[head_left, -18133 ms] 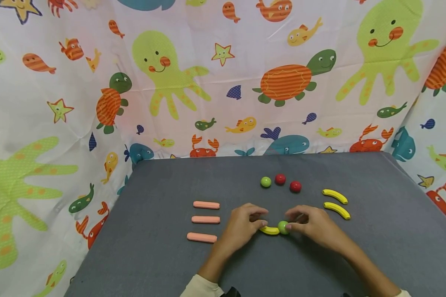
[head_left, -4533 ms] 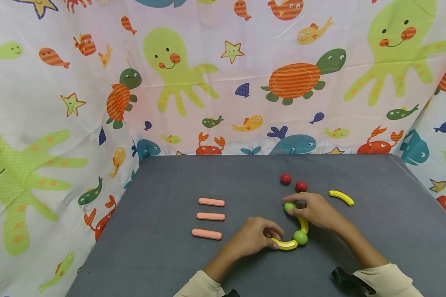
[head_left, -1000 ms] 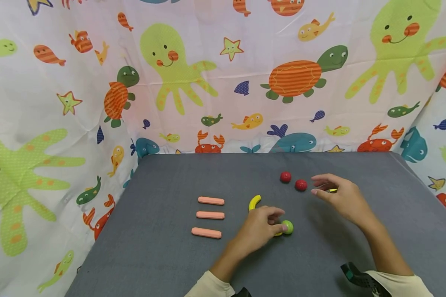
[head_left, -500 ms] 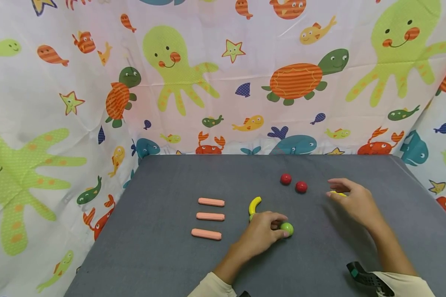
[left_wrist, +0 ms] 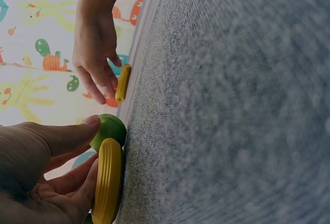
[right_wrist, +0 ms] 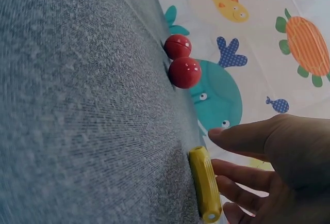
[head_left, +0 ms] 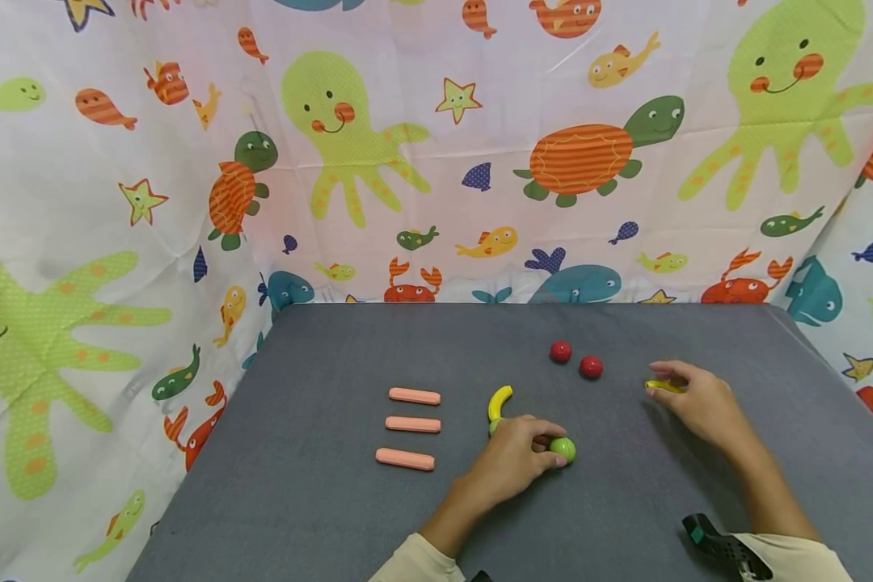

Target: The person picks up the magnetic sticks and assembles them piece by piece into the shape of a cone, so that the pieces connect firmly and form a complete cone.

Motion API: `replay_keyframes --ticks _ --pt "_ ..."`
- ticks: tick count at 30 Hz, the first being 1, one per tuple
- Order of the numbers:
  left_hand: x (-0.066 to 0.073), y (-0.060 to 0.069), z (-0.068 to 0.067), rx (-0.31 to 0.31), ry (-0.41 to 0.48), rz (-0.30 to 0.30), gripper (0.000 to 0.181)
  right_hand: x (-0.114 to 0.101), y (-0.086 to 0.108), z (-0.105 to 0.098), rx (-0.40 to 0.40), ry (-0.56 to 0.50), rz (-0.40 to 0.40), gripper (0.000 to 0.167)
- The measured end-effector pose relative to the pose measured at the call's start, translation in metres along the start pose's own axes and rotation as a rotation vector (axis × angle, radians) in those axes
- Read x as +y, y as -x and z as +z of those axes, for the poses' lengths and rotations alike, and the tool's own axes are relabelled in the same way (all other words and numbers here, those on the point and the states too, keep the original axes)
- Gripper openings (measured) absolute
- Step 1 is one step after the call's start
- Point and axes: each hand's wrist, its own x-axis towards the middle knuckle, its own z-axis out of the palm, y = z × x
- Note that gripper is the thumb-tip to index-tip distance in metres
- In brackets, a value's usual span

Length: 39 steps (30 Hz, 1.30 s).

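In the head view, my left hand (head_left: 515,461) holds a green ball (head_left: 563,450) at its side, thumb against it. The left wrist view shows a ridged yellow toy banana (left_wrist: 107,182) touching that green ball (left_wrist: 110,132), with fingers behind it. Beyond the hand lie another yellow toy banana (head_left: 498,402) and a partly hidden second green ball (head_left: 494,426). To the right, my right hand (head_left: 706,404) is around a third yellow toy banana (head_left: 664,386). In the right wrist view, fingers meet this toy banana (right_wrist: 205,182) while the thumb (right_wrist: 227,135) stays apart from it.
Two red balls (head_left: 591,367) lie toward the back, left of my right hand. Three pink sausage-like sticks (head_left: 404,459) lie in a column on the left of the grey table (head_left: 320,517). A sea-animal curtain (head_left: 451,202) hangs behind.
Earlier, one green ball stood by the red balls; green balls and toy bananas since joined into a line, which turned leftward. In the last second, my right hand shifted rightward and nearer; my left hand barely moved.
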Motion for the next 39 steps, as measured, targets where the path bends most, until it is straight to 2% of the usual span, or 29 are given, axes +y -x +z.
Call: replay_keyframes --ticks 10,16,23,33,39 --pt "0.001 -0.001 -0.001 -0.002 -0.028 0.006 0.032 0.005 -0.002 -0.009 -0.088 0.019 0.018 0.047" --pt "0.000 0.000 -0.001 -0.003 -0.039 0.012 0.031 0.006 0.000 -0.014 -0.144 0.043 0.025 0.039" --pt "0.000 0.000 -0.001 -0.013 -0.050 0.010 0.032 0.006 0.001 -0.012 -0.148 0.063 0.016 0.030" --pt "0.000 0.000 -0.001 -0.014 -0.048 0.012 0.030 -0.009 0.000 -0.005 -0.190 0.020 0.026 0.025" --pt "-0.001 0.000 -0.001 -0.006 -0.055 0.019 0.029 -0.024 0.002 0.000 -0.224 -0.032 0.044 0.028"
